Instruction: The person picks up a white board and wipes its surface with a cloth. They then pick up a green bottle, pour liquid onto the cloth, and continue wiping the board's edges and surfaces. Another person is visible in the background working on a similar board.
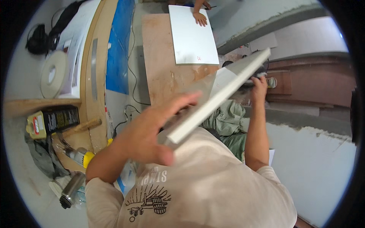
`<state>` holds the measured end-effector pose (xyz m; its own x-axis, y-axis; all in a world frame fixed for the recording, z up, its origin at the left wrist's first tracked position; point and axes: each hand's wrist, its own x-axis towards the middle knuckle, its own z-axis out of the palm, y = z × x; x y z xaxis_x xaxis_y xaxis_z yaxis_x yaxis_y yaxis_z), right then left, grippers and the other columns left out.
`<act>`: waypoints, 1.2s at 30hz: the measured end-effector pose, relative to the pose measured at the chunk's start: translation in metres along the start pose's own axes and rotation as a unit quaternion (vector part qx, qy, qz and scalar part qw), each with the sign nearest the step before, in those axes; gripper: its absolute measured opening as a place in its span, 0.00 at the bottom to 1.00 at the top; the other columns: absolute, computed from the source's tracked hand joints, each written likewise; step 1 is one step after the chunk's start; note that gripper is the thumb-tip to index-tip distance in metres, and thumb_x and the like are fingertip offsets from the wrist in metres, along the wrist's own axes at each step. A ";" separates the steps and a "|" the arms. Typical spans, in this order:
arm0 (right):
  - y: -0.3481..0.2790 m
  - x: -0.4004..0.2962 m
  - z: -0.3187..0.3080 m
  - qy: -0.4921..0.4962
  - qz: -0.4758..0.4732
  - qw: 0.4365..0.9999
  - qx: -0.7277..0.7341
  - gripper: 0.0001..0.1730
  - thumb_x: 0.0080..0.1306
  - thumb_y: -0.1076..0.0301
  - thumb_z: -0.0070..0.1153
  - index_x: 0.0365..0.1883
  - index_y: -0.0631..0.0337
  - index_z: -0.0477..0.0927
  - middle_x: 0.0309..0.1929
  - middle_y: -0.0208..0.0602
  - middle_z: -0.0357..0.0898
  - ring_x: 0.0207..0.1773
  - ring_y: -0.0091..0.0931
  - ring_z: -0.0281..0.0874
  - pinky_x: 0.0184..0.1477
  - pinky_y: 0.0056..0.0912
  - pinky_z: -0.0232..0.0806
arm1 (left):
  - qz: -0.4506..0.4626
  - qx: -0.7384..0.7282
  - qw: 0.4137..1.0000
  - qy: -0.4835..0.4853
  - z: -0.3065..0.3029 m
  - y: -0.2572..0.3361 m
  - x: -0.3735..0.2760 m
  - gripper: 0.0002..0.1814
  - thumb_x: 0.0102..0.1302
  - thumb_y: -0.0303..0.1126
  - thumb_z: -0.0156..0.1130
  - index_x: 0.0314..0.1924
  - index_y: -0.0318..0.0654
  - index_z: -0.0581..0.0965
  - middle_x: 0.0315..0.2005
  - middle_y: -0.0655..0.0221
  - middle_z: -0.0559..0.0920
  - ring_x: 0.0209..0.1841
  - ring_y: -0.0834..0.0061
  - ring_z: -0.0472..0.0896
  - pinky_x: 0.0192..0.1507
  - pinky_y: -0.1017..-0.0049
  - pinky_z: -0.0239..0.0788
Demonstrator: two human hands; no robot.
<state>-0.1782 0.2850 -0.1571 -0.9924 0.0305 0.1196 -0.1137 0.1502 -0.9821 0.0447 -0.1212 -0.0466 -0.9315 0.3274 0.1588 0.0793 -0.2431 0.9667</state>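
Note:
A white-edged board (219, 98) with a glossy grey face is tilted up in front of my chest. My left hand (148, 131) is at its near lower end, blurred, with thumb and fingers spread on either side of the edge; whether it touches the board cannot be told. Beyond the board's far side, my right hand (259, 85) is raised by a dark object that is partly hidden; its grip is unclear. A white panel (194, 37) with a red mark lies on a brown wooden sheet (158, 57) ahead.
A co-worker's hand (200, 19) presses on the white panel. On the left are a roll of edge banding (61, 74), a metal ruler (94, 68), a rectangular can (54, 121), a yellow-and-grey power tool (81, 156) and a steel bottle (72, 186). Green sacks (228, 116) lie beyond the board; a cable crosses the floor.

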 end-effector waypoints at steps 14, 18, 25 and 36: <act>0.160 -0.030 -0.024 0.036 0.233 0.904 0.357 0.10 0.69 0.68 0.51 0.47 0.61 0.71 0.40 0.40 0.81 0.26 0.30 0.78 0.31 0.38 0.76 | -0.287 0.583 0.759 -0.027 0.073 0.037 0.241 0.24 0.58 0.41 0.69 0.47 0.26 0.81 0.34 0.45 0.84 0.40 0.51 0.85 0.45 0.62 0.74; 0.226 -0.058 -0.044 0.048 0.379 0.803 0.459 0.17 0.75 0.56 0.46 0.51 0.59 0.71 0.46 0.42 0.82 0.32 0.33 0.80 0.38 0.42 0.77 | -0.293 0.583 0.757 0.016 0.098 0.046 0.230 0.20 0.58 0.34 0.67 0.48 0.27 0.80 0.34 0.46 0.84 0.38 0.52 0.85 0.41 0.63 0.74; 0.282 -0.058 -0.041 -0.017 0.429 0.781 0.454 0.32 0.75 0.37 0.39 0.61 0.53 0.69 0.53 0.42 0.81 0.40 0.38 0.80 0.48 0.52 0.73 | -0.258 0.461 0.839 0.131 0.120 0.119 0.194 0.18 0.58 0.28 0.67 0.49 0.27 0.80 0.31 0.58 0.86 0.34 0.75 0.83 0.37 0.73 0.73; 0.265 0.060 0.002 -0.413 0.040 0.554 0.722 0.44 0.70 0.26 0.33 0.73 0.47 0.62 0.74 0.34 0.62 0.74 0.36 0.58 0.74 0.49 0.52 | -0.087 0.481 0.867 0.097 0.152 0.234 0.155 0.25 0.57 0.34 0.67 0.52 0.26 0.78 0.40 0.59 0.85 0.42 0.73 0.82 0.48 0.72 0.73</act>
<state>-0.2678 0.3246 -0.4101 -0.6130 -0.5716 0.5455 0.6035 -0.7843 -0.1436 -0.0272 0.0116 0.2347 -0.9939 0.0998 0.0467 0.1035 0.6993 0.7073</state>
